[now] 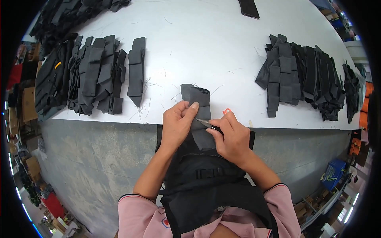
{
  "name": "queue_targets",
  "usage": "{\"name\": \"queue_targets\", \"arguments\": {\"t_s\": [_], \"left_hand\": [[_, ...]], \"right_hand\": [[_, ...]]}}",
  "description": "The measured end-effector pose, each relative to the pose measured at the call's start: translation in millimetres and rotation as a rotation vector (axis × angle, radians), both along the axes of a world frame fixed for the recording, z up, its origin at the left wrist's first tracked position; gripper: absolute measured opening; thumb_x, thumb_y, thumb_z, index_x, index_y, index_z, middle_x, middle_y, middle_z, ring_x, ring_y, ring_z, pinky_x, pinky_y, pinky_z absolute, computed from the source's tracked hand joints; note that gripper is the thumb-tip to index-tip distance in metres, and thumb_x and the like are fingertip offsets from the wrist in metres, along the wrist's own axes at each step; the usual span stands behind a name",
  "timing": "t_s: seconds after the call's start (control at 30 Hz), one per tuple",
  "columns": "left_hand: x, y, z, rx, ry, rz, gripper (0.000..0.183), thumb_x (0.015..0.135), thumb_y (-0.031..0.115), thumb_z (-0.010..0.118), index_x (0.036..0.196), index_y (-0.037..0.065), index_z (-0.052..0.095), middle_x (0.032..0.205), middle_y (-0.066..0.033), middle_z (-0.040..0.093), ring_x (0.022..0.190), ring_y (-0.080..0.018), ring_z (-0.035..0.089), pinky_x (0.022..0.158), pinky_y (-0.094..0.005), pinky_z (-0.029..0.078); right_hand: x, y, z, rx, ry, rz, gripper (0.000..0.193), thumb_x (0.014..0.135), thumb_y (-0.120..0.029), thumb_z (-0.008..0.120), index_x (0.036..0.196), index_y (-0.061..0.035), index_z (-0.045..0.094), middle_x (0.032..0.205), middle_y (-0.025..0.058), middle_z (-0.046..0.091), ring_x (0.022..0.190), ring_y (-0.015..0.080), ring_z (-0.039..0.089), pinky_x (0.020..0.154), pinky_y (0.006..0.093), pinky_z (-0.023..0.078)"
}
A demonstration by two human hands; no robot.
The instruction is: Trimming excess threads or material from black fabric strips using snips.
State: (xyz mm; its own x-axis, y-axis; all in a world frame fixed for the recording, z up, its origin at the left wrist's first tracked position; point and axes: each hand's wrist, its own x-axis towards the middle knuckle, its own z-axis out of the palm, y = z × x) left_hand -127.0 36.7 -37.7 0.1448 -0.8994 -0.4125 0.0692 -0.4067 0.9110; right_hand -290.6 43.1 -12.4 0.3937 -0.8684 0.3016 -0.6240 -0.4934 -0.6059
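Observation:
My left hand [179,121] pinches a dark grey folded fabric strip [203,137] between thumb and fingers. The strip's upper end rests on the white table, and its lower end hangs past the front edge above my black apron. In my right hand [234,139] is a pair of small thread snips [205,123] with pointed metal blades and a dark handle. The blade tips touch or nearly touch the strip, just below my left thumb. A small orange loop [227,111] shows beside my right fingers; what it belongs to is unclear.
On the white table [198,47], a single grey strip [137,71] lies left, beside piled strips [95,75] and a dark fabric bundle [55,79]. More strips [283,75] are heaped right. A black phone [249,8] lies at the back. Loose threads are scattered about.

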Motion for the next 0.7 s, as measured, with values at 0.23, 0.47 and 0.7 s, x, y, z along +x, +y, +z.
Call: {"name": "queue_targets", "arguments": {"t_s": [0.23,0.47,0.7], "left_hand": [[1,-3,-4,0.067,0.136,0.049,0.027,0.089,0.022,0.061,0.069,0.004,0.056,0.057,0.0097,0.040,0.054,-0.0004,0.030,0.046,-0.0208,0.023],[6,-4,-7,0.021,0.233,0.077,0.025,0.091,0.026,0.058,0.075,0.007,0.056,0.062,0.0102,0.041,0.057,-0.0012,0.029,0.050,-0.0200,0.024],[17,-12,-5,0.075,0.565,0.021,0.030,0.096,0.030,0.050,0.113,0.006,0.057,0.101,-0.0012,0.063,0.090,-0.0076,0.058,0.075,-0.0222,0.045]], "right_hand": [[-4,-4,6,0.245,-0.308,-0.146,0.019,0.073,-0.007,0.071,0.088,-0.0048,0.060,0.077,0.0085,0.050,0.056,0.0229,0.054,0.049,0.0296,0.042],[-17,-11,5,0.254,-0.323,-0.064,0.021,0.073,-0.005,0.069,0.091,-0.0047,0.059,0.077,0.0097,0.048,0.060,0.0206,0.051,0.059,0.0297,0.043],[-32,-9,-1,0.832,-0.605,-0.069,0.023,0.074,-0.007,0.072,0.094,-0.0049,0.059,0.073,-0.0041,0.045,0.066,0.0038,0.040,0.057,0.0203,0.033]]}}
